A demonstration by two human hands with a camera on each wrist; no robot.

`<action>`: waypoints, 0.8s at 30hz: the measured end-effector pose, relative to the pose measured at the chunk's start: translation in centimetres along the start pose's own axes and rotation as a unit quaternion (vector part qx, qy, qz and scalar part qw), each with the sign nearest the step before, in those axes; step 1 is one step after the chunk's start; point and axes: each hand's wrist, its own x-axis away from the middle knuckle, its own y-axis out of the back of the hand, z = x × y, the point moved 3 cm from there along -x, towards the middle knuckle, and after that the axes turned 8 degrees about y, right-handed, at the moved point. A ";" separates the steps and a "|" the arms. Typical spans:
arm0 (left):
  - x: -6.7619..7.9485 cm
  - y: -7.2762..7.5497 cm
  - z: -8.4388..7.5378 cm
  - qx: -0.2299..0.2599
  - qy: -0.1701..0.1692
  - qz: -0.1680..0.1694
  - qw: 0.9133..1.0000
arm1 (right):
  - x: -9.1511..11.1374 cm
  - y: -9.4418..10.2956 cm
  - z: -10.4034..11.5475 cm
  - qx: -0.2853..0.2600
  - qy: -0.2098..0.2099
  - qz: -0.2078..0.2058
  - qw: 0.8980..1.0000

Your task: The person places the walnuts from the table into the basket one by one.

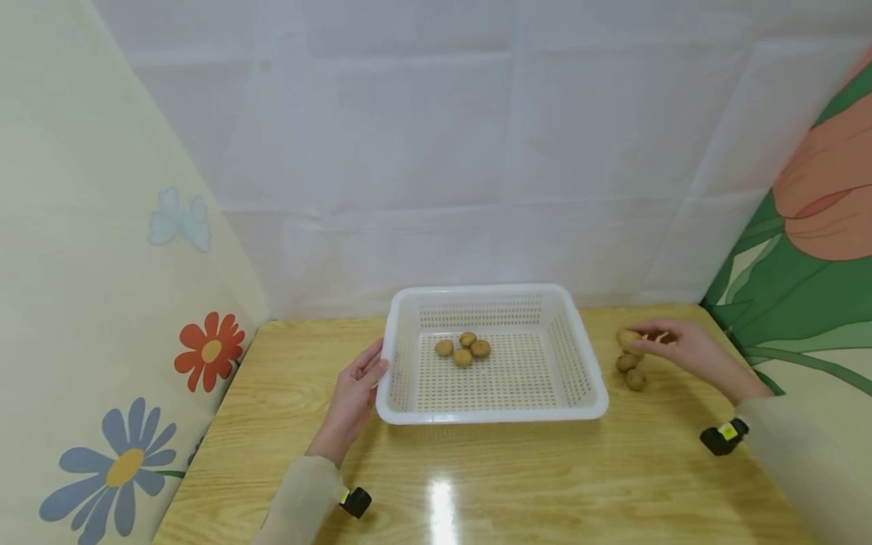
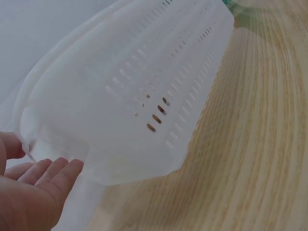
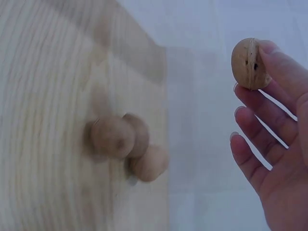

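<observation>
A white plastic basket (image 1: 490, 417) with slotted walls stands on the table, several walnuts (image 1: 462, 357) grouped on its floor. My left hand (image 1: 356, 390) grips the rim at the basket's left side, thumb above and fingers underneath; the left wrist view shows the fingers against the outer wall (image 2: 72, 120). Right of the basket, my right hand (image 1: 681, 350) pinches one walnut (image 3: 250, 64) between thumb and fingertips, the other fingers spread loosely. Below that hand, more walnuts (image 3: 113, 137) lie close together on the wood, blurred in the right wrist view.
The wooden table (image 1: 531, 484) reaches back to a white cloth backdrop (image 1: 381, 151). Panels printed with flowers stand on the left (image 1: 123, 303) and right (image 1: 817, 288). Each wrist carries a small black camera (image 1: 356, 502).
</observation>
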 end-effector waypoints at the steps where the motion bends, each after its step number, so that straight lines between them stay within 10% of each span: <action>1: 0.0 0.0 0.0 0.002 0.000 -0.001 1.000 | -0.4 0.0 0.5 -0.005 0.004 0.002 1.000; 24: 0.0 -0.1 0.0 0.009 0.002 -0.007 1.000 | -10.5 -3.9 9.5 -0.010 0.075 0.022 0.997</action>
